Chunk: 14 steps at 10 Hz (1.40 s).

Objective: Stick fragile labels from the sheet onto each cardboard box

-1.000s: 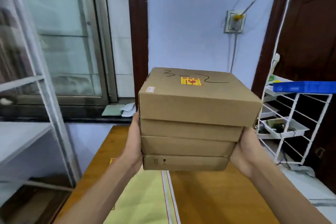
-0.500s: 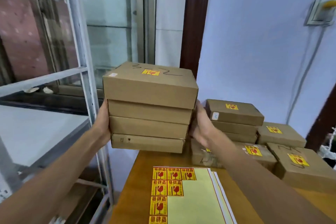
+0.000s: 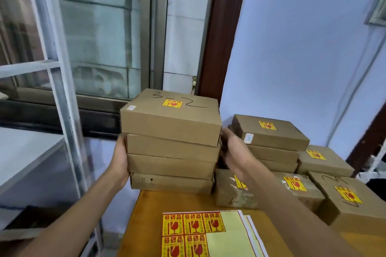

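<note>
Four stacked boxes [image 3: 170, 142], held flat-fingered between left hand [image 3: 120, 158] and right hand [image 3: 234, 150], have been carried beside the labelled pile [image 3: 269, 137] on the table [image 3: 146, 215], probably for set-down.

body: two bare forearms | sleeves: none in view | hands: left hand [image 3: 121, 160], right hand [image 3: 234, 150], ungloved
</note>
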### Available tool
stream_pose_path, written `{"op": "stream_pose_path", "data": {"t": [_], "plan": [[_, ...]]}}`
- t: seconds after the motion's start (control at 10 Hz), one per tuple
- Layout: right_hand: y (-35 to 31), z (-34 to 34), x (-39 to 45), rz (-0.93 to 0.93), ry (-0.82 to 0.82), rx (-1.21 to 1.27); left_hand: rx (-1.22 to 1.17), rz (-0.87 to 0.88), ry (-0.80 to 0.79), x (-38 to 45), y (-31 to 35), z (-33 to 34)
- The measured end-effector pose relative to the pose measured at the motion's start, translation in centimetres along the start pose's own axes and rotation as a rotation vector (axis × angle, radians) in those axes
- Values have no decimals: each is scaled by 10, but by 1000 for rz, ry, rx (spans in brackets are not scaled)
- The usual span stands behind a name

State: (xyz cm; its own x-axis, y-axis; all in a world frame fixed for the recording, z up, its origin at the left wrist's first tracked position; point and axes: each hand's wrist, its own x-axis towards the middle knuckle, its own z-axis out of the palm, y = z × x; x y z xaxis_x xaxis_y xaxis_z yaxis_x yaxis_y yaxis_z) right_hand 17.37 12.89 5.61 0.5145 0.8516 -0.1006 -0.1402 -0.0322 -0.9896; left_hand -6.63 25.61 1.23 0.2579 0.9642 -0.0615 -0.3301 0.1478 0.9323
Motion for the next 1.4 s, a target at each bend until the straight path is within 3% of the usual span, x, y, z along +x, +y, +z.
{"op": "stream_pose_path", "data": {"t": [0.1,0.2,0.4,0.6,0.7,0.8,0.9,1.0,1.3,1.4], "plan": [[-5,-4,-8,-78,33,18,-3,91,5,2,5,1],[-15,3,-21,-121,-29,-111,49,115,17,4,8,8],[-33,3,-25,-234,15,-176,90,107,-11,5,8,24],[-24,-5,-31,-178,-12,-132,20,161,95,-1,-2,7],[-6,-13,-32,-117,31,-96,55,112,65,-8,-27,-3],[22,-24,-39,-69,40,-234,113,36,76,-20,-42,15],[40,-30,-63,-220,-45,-376,154,45,105,-22,-47,32],[40,-35,-66,-229,-41,-369,185,12,114,-18,-51,33],[29,-39,-74,-153,-36,-319,450,-1,23,-36,-31,24],[18,-47,-92,-173,-67,-334,556,96,11,-38,-19,13]]}}
